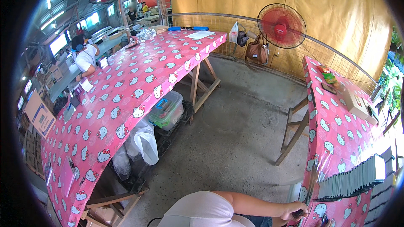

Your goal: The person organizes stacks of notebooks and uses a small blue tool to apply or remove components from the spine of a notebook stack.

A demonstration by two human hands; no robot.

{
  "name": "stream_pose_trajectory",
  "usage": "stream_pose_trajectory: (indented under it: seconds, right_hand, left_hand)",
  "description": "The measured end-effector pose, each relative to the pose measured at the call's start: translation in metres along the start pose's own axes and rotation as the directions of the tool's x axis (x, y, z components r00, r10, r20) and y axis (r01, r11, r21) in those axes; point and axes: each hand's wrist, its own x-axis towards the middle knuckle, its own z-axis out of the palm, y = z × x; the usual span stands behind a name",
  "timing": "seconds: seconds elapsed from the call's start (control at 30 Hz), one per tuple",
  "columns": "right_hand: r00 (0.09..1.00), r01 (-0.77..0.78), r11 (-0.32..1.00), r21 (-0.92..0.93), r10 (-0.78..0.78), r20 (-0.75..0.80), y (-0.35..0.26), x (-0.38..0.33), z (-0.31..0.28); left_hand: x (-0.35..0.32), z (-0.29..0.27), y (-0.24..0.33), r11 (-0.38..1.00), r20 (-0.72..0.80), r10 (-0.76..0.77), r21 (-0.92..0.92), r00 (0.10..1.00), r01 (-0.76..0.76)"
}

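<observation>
Fingers [300,206] of the left hand [291,211] were curled narrow around a small black object [298,214], at the near edge of the right table [322,109]. Of the right hand [321,225] only a small part was visible at the lower rim, beside a dark blue object [324,219]; I cannot tell if its fingers were wide or narrow. Near the hands, 2 rows of dark pieces [349,181] stood on the pink patterned cover. Farther along the same table were a box [356,106], a phone [328,88] and a packet [330,78]. At the left table [126,82], 1 co-worker [86,59] was leaning.
</observation>
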Motion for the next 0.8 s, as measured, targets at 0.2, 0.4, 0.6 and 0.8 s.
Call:
stream_pose_trajectory:
  seconds: [0.2, 0.4, 0.6, 0.8]
  right_hand:
    - [0.995, -0.087, 0.993, -0.084, 0.091, 0.049, 0.006, 0.003, 0.006]
    - [0.994, -0.090, 0.996, -0.024, 0.088, -0.066, -0.006, 0.000, 0.002]
    - [0.968, -0.138, 0.989, -0.059, 0.122, -0.220, -0.015, -0.005, -0.002]
    - [0.962, -0.112, 0.992, -0.059, 0.094, -0.256, -0.020, -0.005, -0.007]
  left_hand:
    - [0.006, -0.008, -0.001, 0.996, -0.043, -0.049, -0.081, 0.998, 0.045]
    - [0.009, -0.011, 0.001, 0.999, -0.029, -0.041, -0.015, 0.999, 0.041]
    - [0.004, -0.006, 0.003, 0.999, 0.013, -0.050, -0.012, 0.999, 0.050]
    - [0.006, -0.003, 0.002, 0.999, 0.062, 0.023, 0.027, 0.998, -0.024]
